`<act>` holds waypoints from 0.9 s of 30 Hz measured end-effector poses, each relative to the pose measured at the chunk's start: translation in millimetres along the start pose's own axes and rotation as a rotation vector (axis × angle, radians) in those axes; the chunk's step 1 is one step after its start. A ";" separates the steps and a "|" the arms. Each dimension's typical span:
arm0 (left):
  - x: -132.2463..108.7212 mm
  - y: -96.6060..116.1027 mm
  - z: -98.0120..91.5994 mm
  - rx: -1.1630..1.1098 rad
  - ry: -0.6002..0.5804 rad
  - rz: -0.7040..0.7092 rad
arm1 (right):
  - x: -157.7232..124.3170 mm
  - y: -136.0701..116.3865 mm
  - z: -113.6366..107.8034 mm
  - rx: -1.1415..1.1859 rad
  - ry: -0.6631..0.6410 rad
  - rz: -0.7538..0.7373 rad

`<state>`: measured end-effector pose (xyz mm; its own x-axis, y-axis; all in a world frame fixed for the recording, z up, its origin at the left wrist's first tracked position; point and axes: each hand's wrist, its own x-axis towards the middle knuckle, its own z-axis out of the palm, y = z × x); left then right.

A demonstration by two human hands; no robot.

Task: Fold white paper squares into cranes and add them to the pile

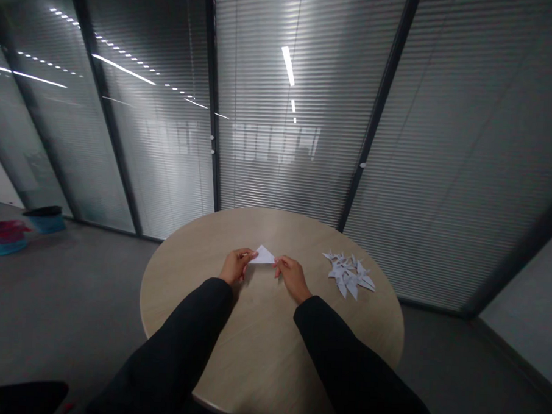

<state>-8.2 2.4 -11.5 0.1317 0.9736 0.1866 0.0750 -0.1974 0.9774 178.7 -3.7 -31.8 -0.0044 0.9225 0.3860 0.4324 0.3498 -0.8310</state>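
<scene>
A white sheet of paper folded into a triangle point(263, 256) is held between my two hands over the table, its point facing away from me. My left hand point(236, 266) pinches the left corner between thumb and fingers. At the right corner, my right hand point(292, 277) grips the paper in the same way. To the right on the tabletop lies a loose pile of folded white paper figures point(348, 274) with pointed tips, like origami cranes.
The round wooden table point(261, 334) has its far edge close to a glass partition with blinds point(282, 170). On the floor at far left stand a bin with a red liner point(4, 238) and a blue bin with a black liner point(45, 220).
</scene>
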 end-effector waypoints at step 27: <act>-0.7 0.9 -0.2 -0.492 -0.281 -0.082 | 1.0 2.1 3.5 0.598 -0.184 0.129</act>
<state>-8.4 1.6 -10.7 0.4076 0.9023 0.1407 -0.3642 0.0192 0.9311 176.5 -1.4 -34.6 -0.1638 0.9576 0.2370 -0.1381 0.2156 -0.9667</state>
